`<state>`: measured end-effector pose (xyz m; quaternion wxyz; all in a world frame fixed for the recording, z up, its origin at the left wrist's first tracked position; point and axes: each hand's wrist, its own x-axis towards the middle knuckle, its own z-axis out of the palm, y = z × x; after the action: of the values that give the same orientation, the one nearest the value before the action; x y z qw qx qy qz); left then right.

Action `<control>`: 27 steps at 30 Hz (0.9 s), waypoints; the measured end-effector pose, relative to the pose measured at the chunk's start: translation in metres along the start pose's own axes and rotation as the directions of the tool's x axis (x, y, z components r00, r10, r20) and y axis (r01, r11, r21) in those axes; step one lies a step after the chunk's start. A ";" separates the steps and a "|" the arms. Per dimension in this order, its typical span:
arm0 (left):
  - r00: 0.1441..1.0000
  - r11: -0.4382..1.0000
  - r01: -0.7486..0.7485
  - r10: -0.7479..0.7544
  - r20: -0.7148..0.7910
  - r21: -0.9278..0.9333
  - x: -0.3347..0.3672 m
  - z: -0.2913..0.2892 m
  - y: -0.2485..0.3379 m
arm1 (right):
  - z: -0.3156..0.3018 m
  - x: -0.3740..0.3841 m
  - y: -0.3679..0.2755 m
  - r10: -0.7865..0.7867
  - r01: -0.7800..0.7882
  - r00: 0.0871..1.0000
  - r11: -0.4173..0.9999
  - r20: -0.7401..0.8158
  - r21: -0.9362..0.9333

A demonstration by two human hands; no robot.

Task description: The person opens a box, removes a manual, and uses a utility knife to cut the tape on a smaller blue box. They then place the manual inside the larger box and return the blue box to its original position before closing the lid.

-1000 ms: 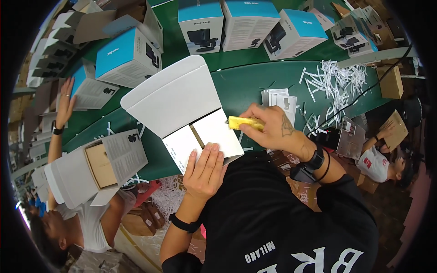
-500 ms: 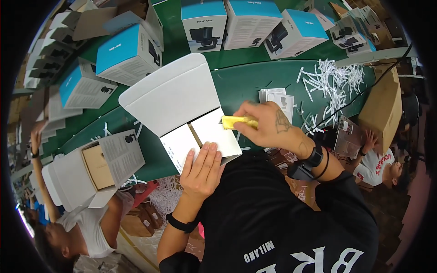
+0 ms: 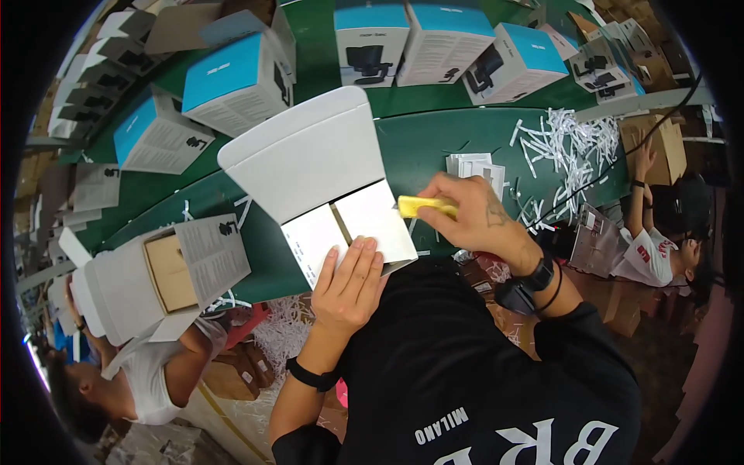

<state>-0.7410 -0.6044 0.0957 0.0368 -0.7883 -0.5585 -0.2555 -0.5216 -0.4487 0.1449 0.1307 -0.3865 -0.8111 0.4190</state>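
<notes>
In front of me a white carton stands with its lid folded back, two white inner flaps showing a narrow brown gap between them. My left hand lies with its fingers stretched over the near part of these flaps, pressing on them. A yellow utility knife is gripped in my right hand, its tip at the right edge of the carton. What the carton holds is hidden, apart from the brown strip in the gap.
Blue-topped white boxes line the far side of the green table. Shredded paper and a white booklet stack lie right. Another open carton stands left. One person is at left, another at right.
My right hand with the knife has drawn slightly right, off the flap to its edge. My left hand stays on the carton. The person at right has shifted an arm at the brown carton.
</notes>
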 end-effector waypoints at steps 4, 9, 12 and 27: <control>1.000 1.000 0.002 -0.001 0.008 -0.024 0.002 0.000 0.002 | -0.011 -0.010 0.003 0.162 -0.188 0.978 0.958 -0.133 -0.215; 0.999 0.996 0.023 -0.027 0.040 0.089 0.009 -0.009 0.017 | -0.002 -0.005 -0.007 0.177 -0.144 0.978 0.957 -0.112 0.252; 0.999 0.996 -0.012 0.015 -0.035 0.094 -0.003 0.002 0.012 | 0.025 0.021 -0.048 0.058 -0.031 0.992 0.972 -0.113 0.231; 0.940 0.979 -0.113 0.050 -0.337 -0.171 -0.019 0.019 -0.003 | 0.084 0.061 -0.076 -0.018 0.003 0.977 0.997 0.211 0.075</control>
<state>-0.7413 -0.6132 0.0705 0.0660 -0.7567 -0.4847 -0.4339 -0.6461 -0.4790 0.1456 0.0601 -0.3303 -0.8064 0.4869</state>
